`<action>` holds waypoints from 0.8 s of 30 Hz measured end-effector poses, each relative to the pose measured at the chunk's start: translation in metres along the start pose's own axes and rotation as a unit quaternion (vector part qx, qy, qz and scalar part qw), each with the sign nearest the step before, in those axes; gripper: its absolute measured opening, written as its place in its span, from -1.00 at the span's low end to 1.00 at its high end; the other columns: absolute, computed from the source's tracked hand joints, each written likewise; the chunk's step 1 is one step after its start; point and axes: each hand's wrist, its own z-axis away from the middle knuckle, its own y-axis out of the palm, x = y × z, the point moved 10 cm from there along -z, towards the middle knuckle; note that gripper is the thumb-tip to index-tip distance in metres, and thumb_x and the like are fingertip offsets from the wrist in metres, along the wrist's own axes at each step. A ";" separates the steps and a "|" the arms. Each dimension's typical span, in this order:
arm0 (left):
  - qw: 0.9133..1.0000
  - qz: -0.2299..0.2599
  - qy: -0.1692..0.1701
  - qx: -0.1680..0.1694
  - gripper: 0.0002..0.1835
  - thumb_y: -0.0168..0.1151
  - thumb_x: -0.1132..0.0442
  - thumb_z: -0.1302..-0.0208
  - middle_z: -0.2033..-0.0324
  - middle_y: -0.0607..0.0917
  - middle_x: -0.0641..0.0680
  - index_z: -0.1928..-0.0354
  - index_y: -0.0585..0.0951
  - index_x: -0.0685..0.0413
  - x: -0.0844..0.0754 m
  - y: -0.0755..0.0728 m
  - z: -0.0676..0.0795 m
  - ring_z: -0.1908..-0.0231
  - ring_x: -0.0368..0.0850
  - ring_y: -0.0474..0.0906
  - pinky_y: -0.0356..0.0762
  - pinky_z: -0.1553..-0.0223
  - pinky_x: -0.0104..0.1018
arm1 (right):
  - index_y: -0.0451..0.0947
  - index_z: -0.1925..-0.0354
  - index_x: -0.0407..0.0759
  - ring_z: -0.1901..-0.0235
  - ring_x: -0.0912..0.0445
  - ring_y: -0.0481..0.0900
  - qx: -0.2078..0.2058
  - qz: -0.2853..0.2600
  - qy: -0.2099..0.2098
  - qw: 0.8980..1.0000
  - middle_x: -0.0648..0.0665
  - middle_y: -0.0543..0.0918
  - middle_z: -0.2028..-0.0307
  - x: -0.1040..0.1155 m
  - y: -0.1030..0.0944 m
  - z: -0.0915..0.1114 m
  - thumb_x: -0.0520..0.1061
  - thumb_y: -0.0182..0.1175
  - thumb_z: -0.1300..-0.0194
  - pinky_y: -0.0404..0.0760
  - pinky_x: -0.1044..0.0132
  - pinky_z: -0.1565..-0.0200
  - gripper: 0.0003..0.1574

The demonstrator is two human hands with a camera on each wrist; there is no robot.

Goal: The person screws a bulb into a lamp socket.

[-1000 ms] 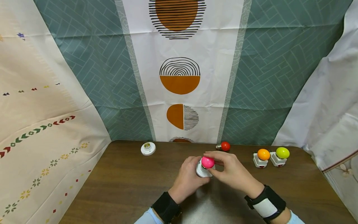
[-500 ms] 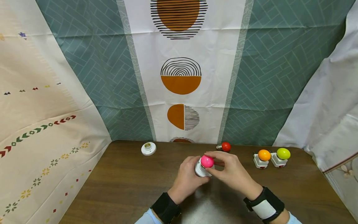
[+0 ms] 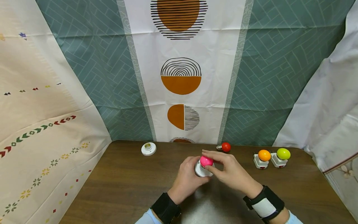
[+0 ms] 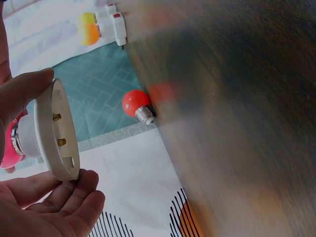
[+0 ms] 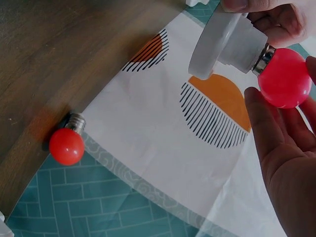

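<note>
Above the table, my left hand (image 3: 186, 175) grips a round white lamp holder (image 4: 58, 129) by its rim, thumb on one side and fingers on the other. Its hollow underside with brass contacts faces the left wrist camera. A pink light bulb (image 5: 285, 78) sits in the holder's socket, part of its metal screw base still showing. My right hand (image 3: 230, 168) pinches the pink bulb between thumb and fingers. In the head view the fingers reach over the top of the bulb.
A red bulb (image 3: 226, 147) lies at the table's back edge. An orange bulb (image 3: 264, 155) and a lime-green bulb (image 3: 283, 153) stand in white square holders at the right. Another round white holder (image 3: 148, 149), without a bulb, is at the back left. Patterned cloth (image 3: 179, 124) hangs behind.
The pink bulb and my right fingertips have shifted slightly left in the head view. My left hand keeps its grip on the holder; the other objects stay put.
</note>
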 end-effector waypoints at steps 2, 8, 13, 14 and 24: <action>1.000 0.001 -0.002 0.002 -0.31 0.50 -0.03 0.22 0.14 0.47 -0.18 -0.06 0.52 -0.06 0.000 0.000 0.000 0.17 -0.30 0.38 0.41 0.20 -0.44 | 0.48 -0.13 0.08 -0.07 0.19 0.43 0.000 -0.007 0.003 1.000 0.15 0.46 -0.12 -0.002 0.001 0.000 -0.17 0.33 -0.09 0.45 0.27 0.06 -0.40; 1.000 0.006 -0.011 0.006 -0.31 0.49 -0.04 0.21 0.13 0.47 -0.19 -0.06 0.51 -0.08 0.000 0.000 0.000 0.17 -0.30 0.38 0.42 0.20 -0.42 | 0.54 -0.06 0.04 0.00 0.20 0.48 -0.035 -0.008 0.008 0.999 0.12 0.53 -0.03 -0.003 -0.004 -0.001 -0.12 0.38 -0.04 0.50 0.30 0.15 -0.44; 1.000 0.006 -0.006 -0.001 -0.33 0.48 -0.04 0.21 0.14 0.47 -0.21 -0.06 0.51 -0.10 -0.001 0.000 0.000 0.17 -0.31 0.37 0.41 0.21 -0.42 | 0.56 -0.01 0.05 0.07 0.23 0.51 -0.062 0.007 0.010 0.998 0.09 0.58 0.05 -0.003 -0.008 0.000 -0.09 0.42 0.02 0.52 0.32 0.19 -0.45; 1.000 0.007 -0.005 -0.002 -0.33 0.48 -0.05 0.21 0.14 0.47 -0.21 -0.05 0.51 -0.11 -0.001 0.000 0.000 0.17 -0.31 0.37 0.41 0.20 -0.41 | 0.56 -0.01 0.06 0.07 0.24 0.51 -0.065 0.008 0.013 0.998 0.11 0.57 0.06 -0.003 -0.008 0.000 -0.08 0.43 0.04 0.52 0.32 0.19 -0.44; 1.000 0.007 -0.002 -0.007 -0.30 0.48 -0.10 0.20 0.13 0.48 -0.21 -0.08 0.51 -0.12 -0.001 -0.002 -0.001 0.15 -0.30 0.38 0.41 0.16 -0.39 | 0.41 -0.20 -0.04 -0.12 0.16 0.38 -0.010 0.002 -0.008 1.000 0.03 0.41 -0.18 0.003 -0.001 -0.001 -0.15 0.36 -0.05 0.42 0.25 0.01 -0.29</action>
